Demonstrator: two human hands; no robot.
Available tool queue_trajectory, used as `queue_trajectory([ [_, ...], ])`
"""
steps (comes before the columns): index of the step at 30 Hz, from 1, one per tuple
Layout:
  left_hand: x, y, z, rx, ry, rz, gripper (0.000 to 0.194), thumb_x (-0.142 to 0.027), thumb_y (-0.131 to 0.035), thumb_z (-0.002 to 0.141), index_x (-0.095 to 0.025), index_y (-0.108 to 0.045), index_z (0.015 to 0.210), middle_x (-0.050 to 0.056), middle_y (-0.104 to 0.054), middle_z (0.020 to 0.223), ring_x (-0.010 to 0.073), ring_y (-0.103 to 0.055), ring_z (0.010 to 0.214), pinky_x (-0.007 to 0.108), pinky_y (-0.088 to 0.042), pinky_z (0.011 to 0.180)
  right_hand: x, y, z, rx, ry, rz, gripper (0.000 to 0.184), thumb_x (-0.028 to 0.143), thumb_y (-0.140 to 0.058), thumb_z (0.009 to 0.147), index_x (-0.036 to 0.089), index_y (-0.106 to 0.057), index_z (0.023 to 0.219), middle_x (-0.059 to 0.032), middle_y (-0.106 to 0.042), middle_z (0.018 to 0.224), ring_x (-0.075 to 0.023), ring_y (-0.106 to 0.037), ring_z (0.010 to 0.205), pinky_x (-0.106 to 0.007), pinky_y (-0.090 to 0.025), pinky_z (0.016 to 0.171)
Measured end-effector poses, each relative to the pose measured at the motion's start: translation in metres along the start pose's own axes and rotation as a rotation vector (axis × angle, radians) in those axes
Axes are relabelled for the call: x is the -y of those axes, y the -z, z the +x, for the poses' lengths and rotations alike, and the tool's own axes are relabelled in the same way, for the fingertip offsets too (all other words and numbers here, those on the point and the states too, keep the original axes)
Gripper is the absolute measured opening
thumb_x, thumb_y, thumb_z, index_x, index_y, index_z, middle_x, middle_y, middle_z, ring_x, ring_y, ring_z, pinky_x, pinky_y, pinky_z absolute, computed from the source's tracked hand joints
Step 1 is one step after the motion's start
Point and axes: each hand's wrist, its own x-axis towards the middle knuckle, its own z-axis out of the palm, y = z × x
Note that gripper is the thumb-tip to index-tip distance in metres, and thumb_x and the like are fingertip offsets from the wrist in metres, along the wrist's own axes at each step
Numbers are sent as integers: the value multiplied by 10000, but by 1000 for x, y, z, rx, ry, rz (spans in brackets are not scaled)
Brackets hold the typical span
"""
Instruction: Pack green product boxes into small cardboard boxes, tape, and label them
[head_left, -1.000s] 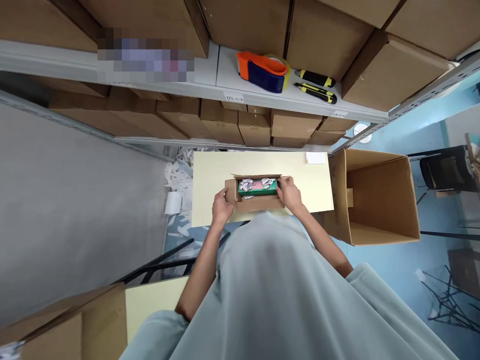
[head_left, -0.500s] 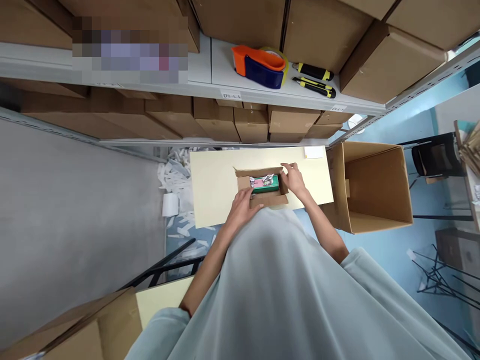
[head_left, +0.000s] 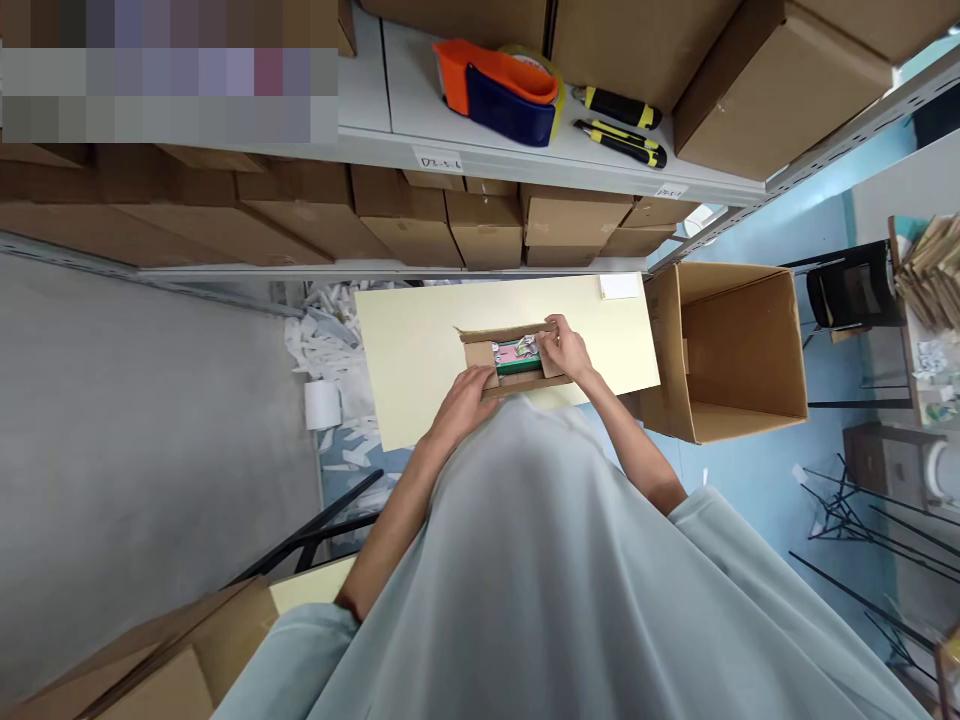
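A small cardboard box (head_left: 480, 352) lies on the pale yellow table (head_left: 409, 340), its flaps partly folded in. Inside it I see a green and pink item (head_left: 516, 356) with crumpled paper around it. My left hand (head_left: 470, 387) rests on the box's near left corner, fingers pressing the near flap. My right hand (head_left: 564, 348) lies over the box's right end, fingers curled on the right flap and folding it inward.
A large open carton (head_left: 739, 345) stands to the right of the table. The shelf above holds an orange and blue tape dispenser (head_left: 499, 88), two yellow-black utility knives (head_left: 619, 125) and brown boxes. Paper scraps and a paper roll (head_left: 322, 404) litter the floor on the left.
My left hand moved from the box's left end to its near edge. My right hand pushed the right flap inward, so less of the contents shows. The view tilted slightly.
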Motion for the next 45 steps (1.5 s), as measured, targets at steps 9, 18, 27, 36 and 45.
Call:
queue_trajectory([
  [9,1,-11,9,42,-27,61,697,-346,-819,875,-198,-647,1534,182,-566,1670,421,-412,1644,591,-363,1380,21,1,1,243,379,-587,421,333,-444,1187,266,-594,1575,-129,-653,1573,-314,-728,1211,-369,-570,927],
  [18,9,-18,5,3,-9,-2,657,-359,-802,904,-193,-657,1522,178,-540,1693,413,-385,1666,588,-332,1399,20,0,8,367,374,-682,421,269,-398,1191,132,-750,1376,-229,-624,1572,-309,-770,1102,-420,-571,942],
  [27,8,-11,9,-22,-22,-18,596,-457,-760,963,-211,-676,1500,165,-646,1608,399,-511,1584,598,-408,1352,-4,14,-10,314,419,-492,455,334,-406,1201,232,-654,1569,-108,-554,1749,-295,-676,1437,-412,-624,1082],
  [36,-2,-1,21,-435,187,-10,1058,-323,-866,909,-213,-301,1796,275,-338,1793,432,-558,1553,590,-561,1216,-41,19,-19,152,212,-141,867,415,-760,1053,298,-320,1792,-113,-680,1506,-273,-777,1187,-390,-649,976],
  [45,10,-9,17,-359,105,-11,301,-340,-657,1060,-229,-839,1273,142,-617,1561,328,-689,1326,522,-565,1219,-56,-3,-32,26,158,-274,317,347,-560,1179,246,-799,1361,-137,-640,1444,-240,-722,1114,-332,-601,892],
])
